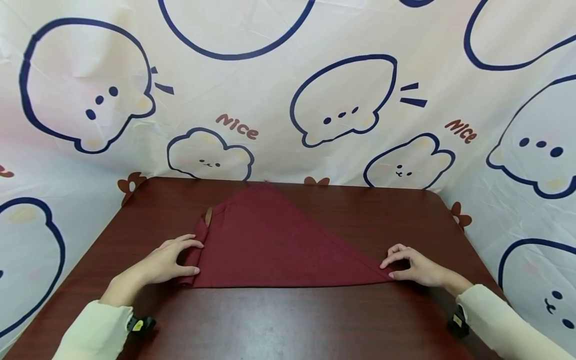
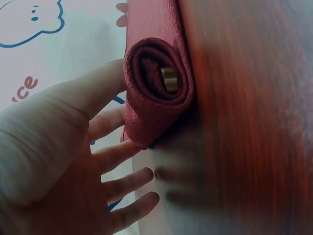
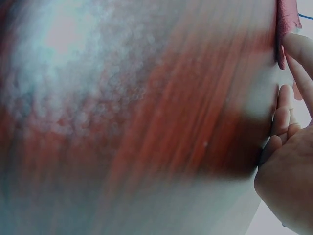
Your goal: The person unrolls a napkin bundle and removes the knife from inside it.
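A dark red cloth napkin (image 1: 279,240) lies folded in a triangle on the table, its peak at the back. Its left end is wound into a roll (image 2: 156,93), and a shiny brownish metal-looking end (image 2: 169,79) shows inside the spiral. At the roll's far end a flat brown tip (image 1: 208,216) sticks out; the rest is hidden. My left hand (image 1: 168,260) rests against the roll, with thumb and fingers spread and loosely bent. At the napkin's right corner, my right hand (image 1: 418,267) touches the cloth with thumb and forefinger tips, the other fingers loosely bent.
The dark brown wooden table (image 1: 288,325) shines near the front. A pale cloth backdrop (image 1: 279,100) printed with cartoon animals hangs behind it and along both sides, close to the table's edges. Black straps with small devices (image 1: 140,324) sit on both wrists.
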The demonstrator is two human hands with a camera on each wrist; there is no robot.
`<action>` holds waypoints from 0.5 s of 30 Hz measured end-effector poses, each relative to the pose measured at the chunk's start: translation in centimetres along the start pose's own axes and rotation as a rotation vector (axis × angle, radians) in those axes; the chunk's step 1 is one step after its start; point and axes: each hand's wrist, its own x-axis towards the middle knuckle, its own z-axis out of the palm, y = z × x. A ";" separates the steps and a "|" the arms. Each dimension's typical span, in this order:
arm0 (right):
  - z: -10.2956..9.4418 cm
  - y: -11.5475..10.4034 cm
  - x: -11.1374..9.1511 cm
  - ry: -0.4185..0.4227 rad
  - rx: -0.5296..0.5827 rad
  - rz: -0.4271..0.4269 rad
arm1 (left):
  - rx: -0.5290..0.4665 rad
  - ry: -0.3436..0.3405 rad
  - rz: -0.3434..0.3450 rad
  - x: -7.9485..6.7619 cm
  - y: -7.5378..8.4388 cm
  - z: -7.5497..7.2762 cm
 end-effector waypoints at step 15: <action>0.1 0.1 0.0 -0.005 0.000 -0.001 | -0.075 0.033 0.100 -0.3 -1.4 -0.4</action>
